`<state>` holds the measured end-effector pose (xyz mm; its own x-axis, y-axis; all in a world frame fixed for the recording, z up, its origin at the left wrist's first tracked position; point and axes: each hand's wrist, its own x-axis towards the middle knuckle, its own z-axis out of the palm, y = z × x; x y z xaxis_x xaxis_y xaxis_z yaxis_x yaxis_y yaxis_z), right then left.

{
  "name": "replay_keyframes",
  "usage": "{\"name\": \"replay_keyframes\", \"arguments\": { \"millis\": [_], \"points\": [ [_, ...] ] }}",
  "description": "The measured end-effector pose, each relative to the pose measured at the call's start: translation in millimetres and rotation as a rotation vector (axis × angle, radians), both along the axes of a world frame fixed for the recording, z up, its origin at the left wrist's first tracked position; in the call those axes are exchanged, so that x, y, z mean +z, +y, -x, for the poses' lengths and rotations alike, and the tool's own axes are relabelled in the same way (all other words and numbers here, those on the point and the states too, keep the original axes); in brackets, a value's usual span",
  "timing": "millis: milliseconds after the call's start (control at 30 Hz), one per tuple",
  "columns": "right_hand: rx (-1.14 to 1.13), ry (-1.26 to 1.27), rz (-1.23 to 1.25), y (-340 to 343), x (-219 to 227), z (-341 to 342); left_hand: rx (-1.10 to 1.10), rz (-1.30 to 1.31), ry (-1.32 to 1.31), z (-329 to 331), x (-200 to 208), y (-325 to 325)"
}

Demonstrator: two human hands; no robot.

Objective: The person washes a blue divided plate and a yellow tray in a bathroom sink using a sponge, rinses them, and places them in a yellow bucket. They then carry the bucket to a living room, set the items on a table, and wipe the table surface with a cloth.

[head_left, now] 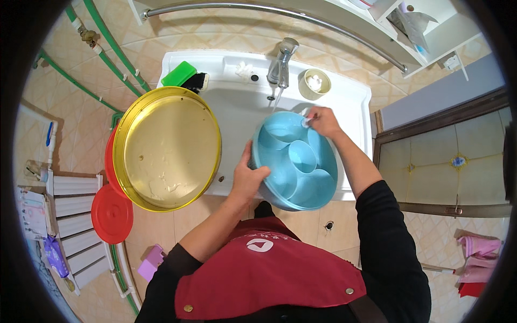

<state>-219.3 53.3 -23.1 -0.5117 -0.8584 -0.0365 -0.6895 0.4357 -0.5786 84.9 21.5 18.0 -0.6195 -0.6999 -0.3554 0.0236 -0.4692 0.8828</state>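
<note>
A round light-blue divided tray (297,205), with a small round cup in its middle and curved compartments around it, is held tilted over the white sink (231,107). My left hand (249,176) grips its left side, thumb over the rim and fingers against the outer wall. At the far right rim, my right hand (324,123) pinches a small white piece (306,122), maybe a cloth or sponge, against the inside. Its kind is mostly hidden by the fingers. A thin stream of water runs from the chrome faucet (278,70) just behind the tray.
A large gold round tin (219,145), wet inside, rests at the sink's left over a red container. A red lid (112,214) is below it. A green block (179,74), a black brush (195,82) and a pale cup (308,95) stand along the back. A metal rail (269,6) runs above.
</note>
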Motion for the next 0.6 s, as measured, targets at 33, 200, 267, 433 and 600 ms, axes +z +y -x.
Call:
{"name": "replay_keyframes", "arguments": {
  "millis": [33,200,267,433,600],
  "points": [
    [-0.083,-0.22,0.126,3.2,-0.6,7.9,-0.015,-0.032,0.045,-4.7,-2.6,-3.4],
    [-0.459,-0.719,0.307,20.9,48.6,14.7,0.016,-0.247,0.127,-18.9,-40.3,-6.1],
    [-0.485,-0.823,0.296,36.3,62.5,15.7,0.0,-0.382,0.101,-21.6,-41.8,-3.7],
    [-0.438,-1.088,0.403,74.6,88.1,15.1,-0.01,-0.43,0.172,-25.4,-56.5,-1.4],
    [-0.396,-0.908,0.461,88.3,113.4,-1.6,-0.066,-0.399,0.252,-25.0,-57.0,-4.4]
  ]
}}
